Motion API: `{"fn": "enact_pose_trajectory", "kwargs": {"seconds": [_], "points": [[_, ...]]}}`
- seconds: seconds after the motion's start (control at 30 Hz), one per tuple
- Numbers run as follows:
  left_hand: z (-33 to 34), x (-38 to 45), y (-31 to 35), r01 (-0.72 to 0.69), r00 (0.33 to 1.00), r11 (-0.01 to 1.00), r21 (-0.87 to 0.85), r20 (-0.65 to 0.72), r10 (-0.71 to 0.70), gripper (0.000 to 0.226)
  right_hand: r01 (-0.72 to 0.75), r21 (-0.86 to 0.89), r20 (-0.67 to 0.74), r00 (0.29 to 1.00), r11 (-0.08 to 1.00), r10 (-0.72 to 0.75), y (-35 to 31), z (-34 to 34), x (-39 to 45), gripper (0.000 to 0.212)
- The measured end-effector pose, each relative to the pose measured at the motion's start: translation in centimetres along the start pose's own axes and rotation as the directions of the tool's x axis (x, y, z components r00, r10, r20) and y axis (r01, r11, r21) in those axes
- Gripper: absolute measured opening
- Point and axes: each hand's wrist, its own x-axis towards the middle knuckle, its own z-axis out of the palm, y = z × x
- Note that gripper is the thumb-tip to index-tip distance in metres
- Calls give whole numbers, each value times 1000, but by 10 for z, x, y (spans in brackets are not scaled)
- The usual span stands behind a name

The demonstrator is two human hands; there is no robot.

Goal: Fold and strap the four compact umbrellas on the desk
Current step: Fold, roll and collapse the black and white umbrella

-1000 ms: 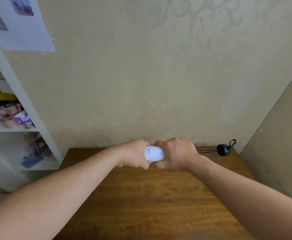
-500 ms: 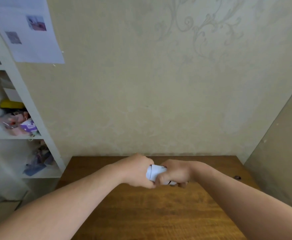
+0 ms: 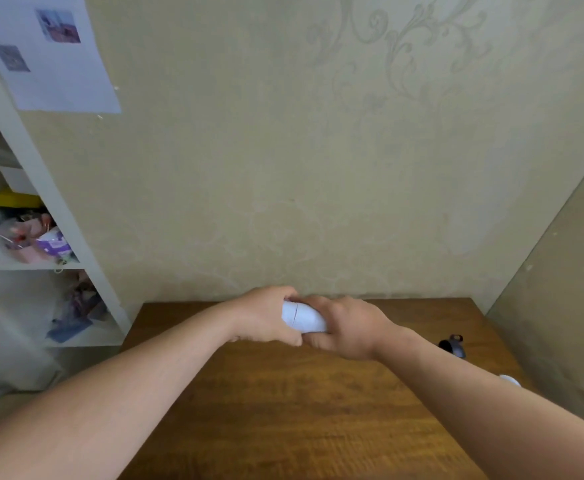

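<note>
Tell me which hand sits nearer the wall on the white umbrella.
The left hand: it grips the white umbrella at its end by the wall, while the right hand grips it closer to the camera.

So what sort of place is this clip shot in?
Most likely a room in a home: a wooden desk pushed into a corner against patterned wallpaper, white shelves of household clutter beside it, and a printed sheet stuck above.

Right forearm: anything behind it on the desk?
Behind the right forearm, a dark handle with loop and a white object's edge show on the desk; the rest is covered.
</note>
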Motion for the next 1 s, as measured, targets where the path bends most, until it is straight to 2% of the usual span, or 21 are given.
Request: {"fn": "enact_pose_trajectory", "kwargs": {"seconds": [0.07,0.13,0.17,0.23,0.33,0.43,0.53,0.63,0.73,0.83,1.0], "points": [[-1,0,-6,-58,997,989,-133,-65,50,58,-57,289,31,998,956,50,4,-3,-1,39],[0,-1,-10,-100,992,937,-334,-111,66,60,-125,649,61,992,750,112,5,-1,-5,22],[2,-2,-9,-107,991,898,-427,-120,62,62,-156,762,91,987,629,134,6,0,-7,20],[7,-5,-5,-108,988,837,-536,-148,33,64,-182,862,138,982,473,128,6,2,-11,25],[14,-7,0,-119,981,744,-657,-196,-16,64,-196,926,170,980,322,106,4,4,-16,36],[21,-5,5,-132,976,664,-736,-212,-40,64,-205,956,179,975,211,135,5,6,-16,32],[26,-1,11,-164,968,642,-749,-247,-41,58,-221,970,206,968,100,145,6,5,-16,29],[25,-1,19,-196,958,621,-759,-283,-43,46,-260,962,267,960,-80,87,11,5,-18,30],[24,-2,28,-224,958,582,-782,-287,-17,43,-243,939,248,969,-244,-10,19,12,-19,49],[23,-2,34,-233,961,583,-779,-276,15,43,-229,924,222,973,-308,-58,21,13,-16,61],[16,-2,36,-245,959,612,-752,-283,36,44,-237,931,224,971,-277,-81,27,8,-13,60]]}}
